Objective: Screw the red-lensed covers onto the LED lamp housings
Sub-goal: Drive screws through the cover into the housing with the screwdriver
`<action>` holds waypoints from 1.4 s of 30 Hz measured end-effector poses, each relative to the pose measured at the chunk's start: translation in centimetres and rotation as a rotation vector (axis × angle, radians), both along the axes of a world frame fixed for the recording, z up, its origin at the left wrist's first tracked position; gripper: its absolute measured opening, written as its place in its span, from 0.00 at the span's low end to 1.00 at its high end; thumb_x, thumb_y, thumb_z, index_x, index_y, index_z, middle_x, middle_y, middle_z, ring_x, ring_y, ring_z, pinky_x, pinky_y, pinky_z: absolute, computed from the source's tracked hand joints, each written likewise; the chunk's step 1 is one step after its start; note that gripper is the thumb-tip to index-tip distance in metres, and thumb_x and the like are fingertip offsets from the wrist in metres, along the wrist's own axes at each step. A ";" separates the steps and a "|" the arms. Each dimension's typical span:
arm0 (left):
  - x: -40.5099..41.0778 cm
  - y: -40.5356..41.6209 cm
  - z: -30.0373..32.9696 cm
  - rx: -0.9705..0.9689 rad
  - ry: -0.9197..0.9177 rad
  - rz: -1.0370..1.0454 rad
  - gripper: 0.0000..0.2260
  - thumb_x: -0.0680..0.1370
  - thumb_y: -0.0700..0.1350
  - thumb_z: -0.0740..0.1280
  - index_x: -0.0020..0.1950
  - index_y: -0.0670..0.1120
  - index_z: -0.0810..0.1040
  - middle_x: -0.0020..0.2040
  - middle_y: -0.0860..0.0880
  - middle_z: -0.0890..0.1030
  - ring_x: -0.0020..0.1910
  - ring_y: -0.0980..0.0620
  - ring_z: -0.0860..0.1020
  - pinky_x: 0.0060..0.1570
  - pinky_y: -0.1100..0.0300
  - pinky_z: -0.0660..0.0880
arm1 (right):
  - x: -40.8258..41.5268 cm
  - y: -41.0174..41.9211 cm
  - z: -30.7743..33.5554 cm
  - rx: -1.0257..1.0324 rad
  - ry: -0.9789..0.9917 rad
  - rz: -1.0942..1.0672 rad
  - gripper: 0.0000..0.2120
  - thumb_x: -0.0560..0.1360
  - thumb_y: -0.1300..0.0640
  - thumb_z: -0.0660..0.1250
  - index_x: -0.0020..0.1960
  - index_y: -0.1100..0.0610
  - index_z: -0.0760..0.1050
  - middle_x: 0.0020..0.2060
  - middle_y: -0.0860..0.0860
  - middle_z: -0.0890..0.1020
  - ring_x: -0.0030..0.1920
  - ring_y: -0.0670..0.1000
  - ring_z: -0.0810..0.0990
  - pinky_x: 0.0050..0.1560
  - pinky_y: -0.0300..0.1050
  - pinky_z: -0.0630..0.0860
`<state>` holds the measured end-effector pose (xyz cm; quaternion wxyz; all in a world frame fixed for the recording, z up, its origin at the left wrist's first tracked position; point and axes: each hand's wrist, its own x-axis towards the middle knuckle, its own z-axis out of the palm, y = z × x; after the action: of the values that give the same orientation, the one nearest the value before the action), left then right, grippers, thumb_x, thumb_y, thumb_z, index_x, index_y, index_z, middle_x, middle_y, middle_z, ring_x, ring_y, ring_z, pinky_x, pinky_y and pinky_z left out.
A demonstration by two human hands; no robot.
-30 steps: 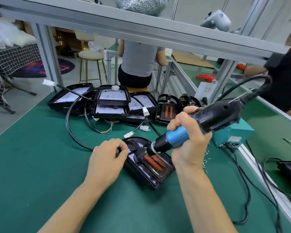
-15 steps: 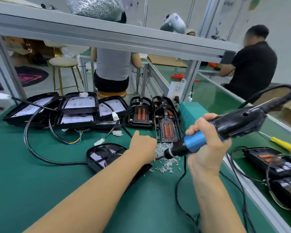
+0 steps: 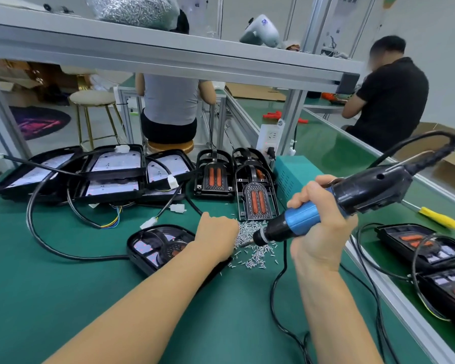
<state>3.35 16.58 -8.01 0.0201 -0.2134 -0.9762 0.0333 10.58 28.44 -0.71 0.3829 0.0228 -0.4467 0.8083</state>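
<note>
The right hand (image 3: 319, 227) is wrapped around the blue grip of the driver (image 3: 326, 206), which slants down to the left so that its bit sits at the near edge of the screw pile (image 3: 255, 243) on the green mat (image 3: 63, 298). The left hand (image 3: 216, 237) reaches into the same pile from the left, knuckles up; its fingertips are turned away from the camera, so whether it pinches a screw cannot be told. The lamp (image 3: 158, 245) being worked on lies just left of and partly under the left wrist, its near right end hidden by the forearm; red shows through its cover, but the screw holes are too small to make out. Loose covers (image 3: 258, 198) with red lenses stand just behind the pile, and a stack of open housings (image 3: 103, 174) lies farther back to the left. Two more lamps (image 3: 420, 243) rest on the mat to the right, the nearer one cut off by the frame edge.
</note>
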 end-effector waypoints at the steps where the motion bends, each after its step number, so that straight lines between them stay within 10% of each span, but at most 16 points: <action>1: 0.0 0.0 -0.1 -0.005 0.004 -0.005 0.16 0.75 0.34 0.59 0.31 0.47 0.58 0.42 0.45 0.81 0.43 0.44 0.77 0.54 0.54 0.63 | 0.0 0.0 0.1 -0.008 0.003 0.002 0.07 0.67 0.66 0.66 0.41 0.57 0.72 0.24 0.49 0.73 0.26 0.51 0.71 0.31 0.40 0.70; 13: -0.3 -2.8 1.3 0.301 -0.104 0.127 0.05 0.76 0.44 0.66 0.43 0.50 0.81 0.44 0.52 0.83 0.45 0.48 0.78 0.55 0.53 0.60 | 0.2 -0.3 1.6 -0.232 0.012 0.135 0.06 0.65 0.63 0.66 0.40 0.55 0.71 0.25 0.49 0.70 0.25 0.49 0.70 0.32 0.38 0.70; 33: -0.3 -1.0 0.3 0.046 -0.080 0.147 0.15 0.77 0.35 0.60 0.33 0.46 0.60 0.32 0.50 0.70 0.37 0.46 0.69 0.59 0.52 0.62 | 0.6 0.7 1.5 -0.204 0.012 0.107 0.06 0.66 0.63 0.66 0.40 0.55 0.71 0.26 0.49 0.70 0.25 0.49 0.70 0.33 0.39 0.71; 42: 3.4 -7.6 3.2 1.396 -0.420 0.239 0.06 0.74 0.35 0.67 0.40 0.44 0.79 0.35 0.47 0.84 0.30 0.55 0.79 0.30 0.66 0.73 | 1.2 0.5 2.0 -0.271 0.020 0.203 0.05 0.67 0.60 0.65 0.41 0.54 0.70 0.26 0.47 0.71 0.26 0.47 0.70 0.33 0.37 0.72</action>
<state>6.78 9.02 -4.78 -0.0400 -0.0450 -0.7699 -0.6353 11.73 28.93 1.25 0.3034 0.0239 -0.3251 0.8954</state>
